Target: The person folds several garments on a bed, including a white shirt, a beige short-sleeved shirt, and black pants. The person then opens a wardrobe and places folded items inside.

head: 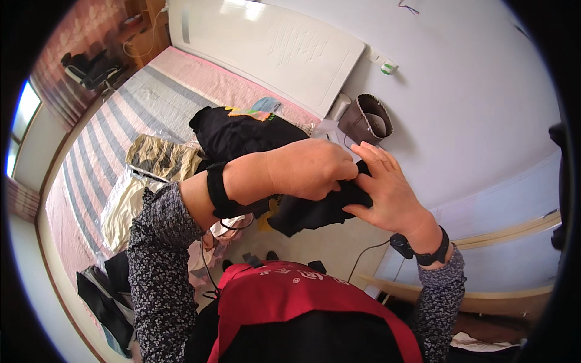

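My left hand (320, 168) is curled into a fist around the edge of a piece of black cloth (313, 211). The cloth hangs below it in front of my body, and a bit of yellow shows beside it. My right hand (386, 193) meets the cloth from the right, pinching it between thumb and index finger with the other fingers raised. Behind my left forearm, a black garment (247, 136) with a bright print lies on the bed (136, 104). My arm hides whether the two black pieces are joined.
Folded camouflage-patterned clothing (163, 156) and cream clothing (129, 206) in clear plastic lie on the bed's left. A brown bin (365, 120) and a white roll (339, 107) stand beyond my hands. Cables hang near both wrists. An office chair (91, 70) stands far left.
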`<state>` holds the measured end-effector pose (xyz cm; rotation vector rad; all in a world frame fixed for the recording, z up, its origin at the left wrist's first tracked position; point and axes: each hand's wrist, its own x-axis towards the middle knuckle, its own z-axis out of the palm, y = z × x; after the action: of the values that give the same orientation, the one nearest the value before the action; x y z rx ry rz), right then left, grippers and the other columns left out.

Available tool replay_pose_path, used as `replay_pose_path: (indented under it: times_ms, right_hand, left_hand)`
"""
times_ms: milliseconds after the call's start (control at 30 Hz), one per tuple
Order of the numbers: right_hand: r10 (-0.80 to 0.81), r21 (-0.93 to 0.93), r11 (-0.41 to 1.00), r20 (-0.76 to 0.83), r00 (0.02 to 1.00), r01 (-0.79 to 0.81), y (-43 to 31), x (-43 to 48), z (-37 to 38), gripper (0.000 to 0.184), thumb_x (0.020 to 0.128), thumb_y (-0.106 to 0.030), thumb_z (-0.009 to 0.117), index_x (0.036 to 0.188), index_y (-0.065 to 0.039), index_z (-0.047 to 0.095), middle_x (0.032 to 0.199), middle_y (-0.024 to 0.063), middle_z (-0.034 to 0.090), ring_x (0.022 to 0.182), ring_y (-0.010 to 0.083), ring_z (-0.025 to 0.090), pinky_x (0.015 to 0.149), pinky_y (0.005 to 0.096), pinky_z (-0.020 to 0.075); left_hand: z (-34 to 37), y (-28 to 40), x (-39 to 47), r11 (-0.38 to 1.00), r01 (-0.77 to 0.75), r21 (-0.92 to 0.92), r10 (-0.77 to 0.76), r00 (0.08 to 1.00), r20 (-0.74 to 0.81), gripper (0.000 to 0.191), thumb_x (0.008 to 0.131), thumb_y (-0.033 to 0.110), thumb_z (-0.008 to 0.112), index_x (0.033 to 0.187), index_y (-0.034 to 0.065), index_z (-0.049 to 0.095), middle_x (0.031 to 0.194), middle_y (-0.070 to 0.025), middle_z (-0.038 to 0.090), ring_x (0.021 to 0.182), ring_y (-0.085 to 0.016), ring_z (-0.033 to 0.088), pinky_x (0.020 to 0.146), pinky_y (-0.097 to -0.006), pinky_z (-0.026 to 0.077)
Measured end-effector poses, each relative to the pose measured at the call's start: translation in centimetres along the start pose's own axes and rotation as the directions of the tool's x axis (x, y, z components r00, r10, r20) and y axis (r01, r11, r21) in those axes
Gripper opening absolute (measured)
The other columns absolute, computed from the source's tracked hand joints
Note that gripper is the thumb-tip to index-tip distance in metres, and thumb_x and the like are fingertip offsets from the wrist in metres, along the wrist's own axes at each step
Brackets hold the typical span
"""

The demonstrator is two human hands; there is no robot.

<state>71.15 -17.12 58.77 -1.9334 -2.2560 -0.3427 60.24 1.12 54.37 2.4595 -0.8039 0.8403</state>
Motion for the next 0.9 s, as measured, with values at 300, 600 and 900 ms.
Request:
replay_pose_path:
  times_ms: [300,600,900]
  right_hand:
    - [0.046,0.220,0.975,-0.026,0.999,-0.039,3.6,1.5,2.5,0.019,0.064,-0.007,0.071,0.065,0.002,0.054,0.079,0.0149,0.055,0.070,0.0332,0.053,0.062,0.0390,0.0441]
    - [-0.025,0.259,0.964,-0.139,0.990,0.060,-0.1,5.3,2.0,0.019,0.064,0.000,0.068,0.064,0.002,0.049,0.075,0.0140,0.055,0.065,0.0320,0.052,0.056,0.0370,0.0422]
    - [0.191,0.255,0.949,0.010,0.981,-0.187,-1.4,4.2,1.5,0.020,0.066,-0.004,0.070,0.073,0.003,0.052,0.079,0.0145,0.058,0.067,0.0296,0.054,0.059,0.0341,0.0441]
  left_hand:
    - [-1.5,-1.7,-3.2,0.986,0.164,-0.038,-0.166,0.984,-0.060,0.024,0.063,0.003,0.071,0.078,0.0027,0.052,0.074,-0.0118,0.052,0.075,-0.033,0.054,0.066,-0.0406,0.043]
    - [1.1,-3.3,-11.9,0.476,0.381,-0.793,-0.746,0.653,-0.134,0.113,0.061,0.010,0.084,0.145,0.0083,0.010,0.137,-0.0084,0.035,0.128,-0.023,0.031,0.105,-0.0340,0.026]
    - [5.2,-1.4,-11.7,0.220,0.072,-0.973,-0.811,0.567,-0.141,0.055,0.075,-0.005,0.066,0.125,0.0009,0.045,0.113,-0.0044,0.057,0.103,-0.012,0.052,0.093,-0.0270,0.040]
